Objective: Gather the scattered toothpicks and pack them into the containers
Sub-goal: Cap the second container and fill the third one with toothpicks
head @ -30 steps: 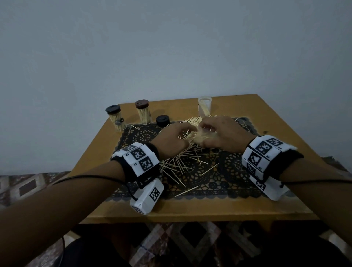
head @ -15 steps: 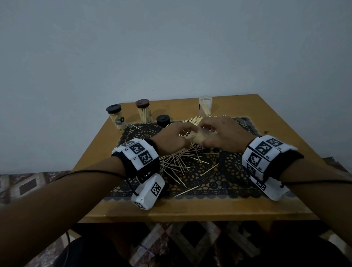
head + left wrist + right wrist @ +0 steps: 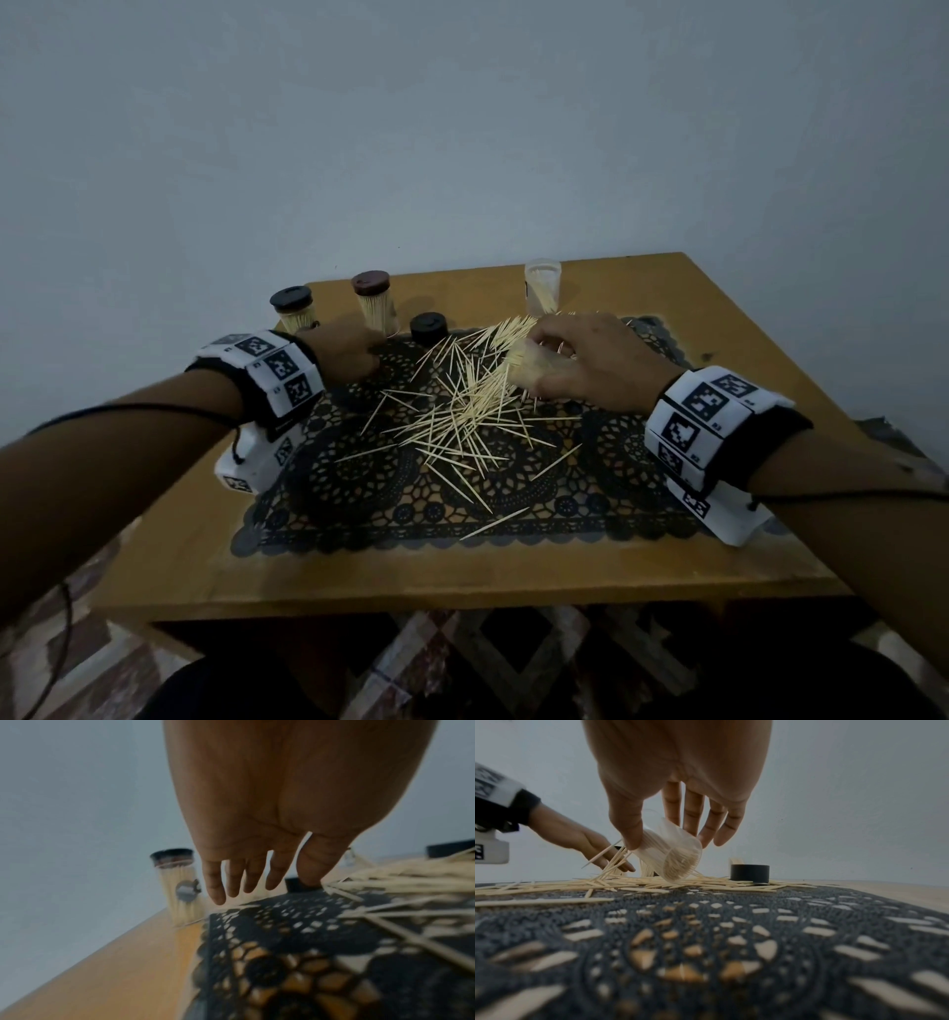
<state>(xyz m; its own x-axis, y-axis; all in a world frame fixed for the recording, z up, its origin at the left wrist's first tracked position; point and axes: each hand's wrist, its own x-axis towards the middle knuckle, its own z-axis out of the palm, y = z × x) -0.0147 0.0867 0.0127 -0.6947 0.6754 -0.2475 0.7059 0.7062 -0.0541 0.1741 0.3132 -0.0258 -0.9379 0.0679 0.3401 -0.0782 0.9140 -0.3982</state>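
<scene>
Many loose toothpicks (image 3: pixel 462 416) lie scattered on the black lace mat (image 3: pixel 590 493). My right hand (image 3: pixel 565 360) grips a clear container (image 3: pixel 672 858) packed with toothpicks, tilted with its base low over the pile, thumb on one side and fingers on the other. My left hand (image 3: pixel 354 354) hovers over the mat's far left corner with straight fingers (image 3: pixel 218 892) and holds nothing. It is beside the brown-lidded container (image 3: pixel 375 306) and the loose black lid (image 3: pixel 429 329).
A black-lidded container (image 3: pixel 293 311) full of toothpicks stands at the back left. An open clear container (image 3: pixel 542 288) stands at the back centre. The wooden table (image 3: pixel 462 570) ends close in front, with a patterned floor below and a wall behind.
My left hand has let go near the held container and moved left toward the lidded containers. The right hand still holds the clear container at the same spot.
</scene>
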